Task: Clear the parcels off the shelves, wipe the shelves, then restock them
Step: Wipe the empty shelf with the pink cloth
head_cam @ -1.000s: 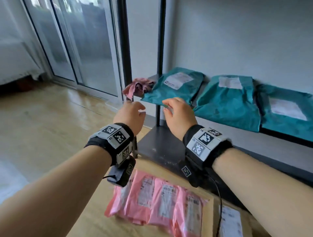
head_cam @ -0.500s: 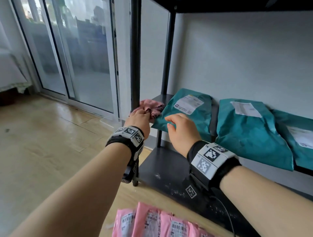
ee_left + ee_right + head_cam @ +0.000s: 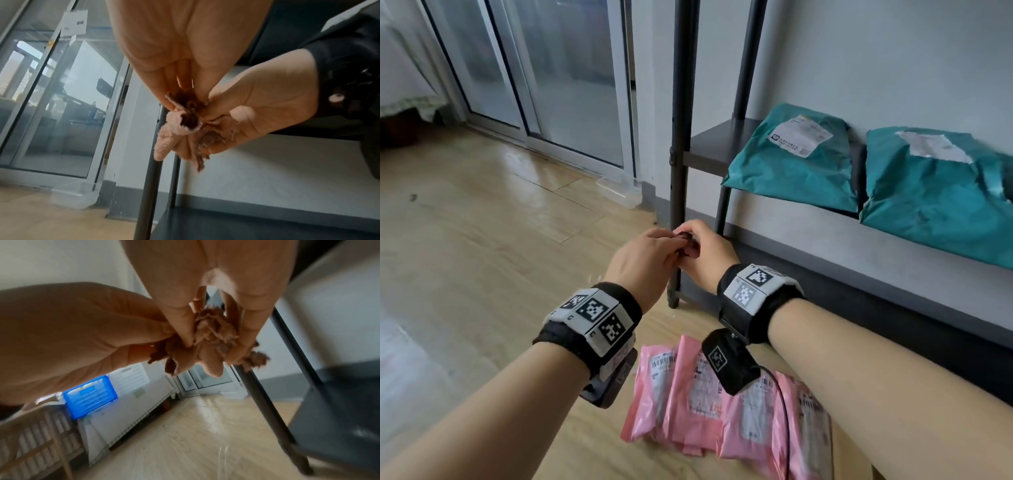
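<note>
The dark metal shelf unit stands against the wall, and its middle shelf carries teal parcels lying flat side by side, so by the look of it that level is either not cleared yet or already restocked; I cannot tell which. The bottom shelf shows bare dark board, which suits wiping. On the wooden floor just in front of the unit lies a row of pink parcels, overlapping one another, likely set there to keep them out of the way and within reach for putting back. Both forearms reach forward and meet in front of the unit's front post, above the bottom shelf, wrists turned inward so the palms face each other. The left hand has its fingers curled and pinches one end of a small pink cloth; the right hand pinches the other part of the same cloth between thumb and fingertips. The cloth is bunched into a tight wad between them, with fluffy ends poking out below, as the left wrist view shows. Holding it with both hands like this looks like gathering or refolding it into a pad before wiping.
</note>
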`<state>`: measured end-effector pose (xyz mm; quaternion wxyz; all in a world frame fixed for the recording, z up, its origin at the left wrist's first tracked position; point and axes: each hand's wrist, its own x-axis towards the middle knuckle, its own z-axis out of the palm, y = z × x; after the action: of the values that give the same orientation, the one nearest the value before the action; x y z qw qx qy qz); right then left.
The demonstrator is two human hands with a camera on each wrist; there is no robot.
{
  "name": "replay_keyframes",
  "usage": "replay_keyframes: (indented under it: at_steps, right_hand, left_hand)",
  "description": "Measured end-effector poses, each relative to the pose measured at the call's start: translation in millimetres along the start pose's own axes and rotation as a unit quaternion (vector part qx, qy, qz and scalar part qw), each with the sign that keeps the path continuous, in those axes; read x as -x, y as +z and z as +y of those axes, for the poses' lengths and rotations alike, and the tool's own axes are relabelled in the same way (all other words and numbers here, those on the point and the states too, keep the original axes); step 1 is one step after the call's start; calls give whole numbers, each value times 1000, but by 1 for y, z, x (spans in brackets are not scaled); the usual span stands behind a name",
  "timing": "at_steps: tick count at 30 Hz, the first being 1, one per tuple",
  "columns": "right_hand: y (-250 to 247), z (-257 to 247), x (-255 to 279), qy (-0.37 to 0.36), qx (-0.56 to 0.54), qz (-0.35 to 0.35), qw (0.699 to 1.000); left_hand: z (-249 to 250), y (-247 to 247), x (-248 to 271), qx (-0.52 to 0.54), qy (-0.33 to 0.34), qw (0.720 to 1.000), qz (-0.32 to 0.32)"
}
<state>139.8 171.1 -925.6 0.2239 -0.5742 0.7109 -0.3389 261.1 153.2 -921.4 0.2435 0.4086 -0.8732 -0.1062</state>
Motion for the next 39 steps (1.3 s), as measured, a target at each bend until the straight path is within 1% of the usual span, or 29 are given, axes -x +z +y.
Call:
replay_keyframes:
  at_steps: [2, 5, 7, 9, 10, 11, 12, 13, 14, 15, 17, 19, 21, 23, 26, 28, 30, 32, 34, 36, 37, 39]
  right_hand:
    - [7, 20, 8, 59, -29, -18, 998]
    - [18, 63, 19, 119, -42, -1, 992]
    - [15, 97, 15, 149, -30, 32, 988]
    - [2, 131, 7, 160, -9, 70, 985]
    - [-4, 149, 1, 156, 13, 65, 986]
    - [-5, 169, -7, 149, 50, 32, 987]
    - [-5, 188, -15, 151, 103, -27, 983]
    - [-3, 209, -22, 167, 163, -85, 969]
    - [1, 226, -27, 183, 216, -119, 952]
    - [5, 238, -30, 182, 248, -125, 943]
    - [16, 263, -42, 147, 266, -143, 942]
    - [31, 276, -54, 125, 279, -183, 934]
    - [44, 281, -70, 119, 314, -213, 918]
    - [50, 282, -95, 108, 332, -234, 907]
    - [56, 277, -143, 85, 347, -256, 898]
    - [68, 272, -173, 67, 359, -264, 893]
    - [86, 265, -192, 44, 360, -277, 890]
    - [96, 260, -197, 7, 361, -294, 885]
    - [90, 259, -188, -52, 366, -323, 871]
    - [68, 264, -179, -82, 369, -359, 853]
    - [55, 270, -176, -80, 365, -367, 852]
    - [33, 289, -187, -65, 374, -349, 857]
  left_hand:
    - [-3, 17, 8, 25, 14, 999, -34]
    - [-6, 51, 14, 44, 18, 996, -70]
    - [-8, 76, 11, 28, -1, 995, -98]
    - [-11, 100, 6, 12, -28, 992, -126]
    - [-13, 111, 3, 2, -44, 990, -136]
    - [-16, 121, -1, -10, -59, 988, -146]
    - [-17, 132, -5, -24, -73, 984, -158]
    - [-19, 144, -9, -41, -88, 980, -175]
    - [-20, 157, -12, -55, -101, 974, -195]
    - [-20, 166, -13, -69, -109, 968, -215]
    - [-22, 196, -16, -85, -127, 956, -252]
    - [-26, 225, -20, -85, -140, 947, -276]
    - [-34, 247, -26, -83, -161, 943, -278]
    - [-45, 262, -31, -87, -180, 941, -272]
    - [-59, 271, -39, -96, -191, 940, -266]
    - [-63, 271, -43, -94, -191, 939, -271]
    - [-66, 270, -47, -94, -194, 939, -270]
    - [-67, 269, -49, -95, -206, 937, -265]
    - [-65, 269, -53, -104, -233, 932, -258]
    - [-60, 269, -60, -124, -243, 924, -267]
    - [-57, 270, -64, -139, -246, 919, -277]
    - [-54, 273, -72, -183, -233, 908, -295]
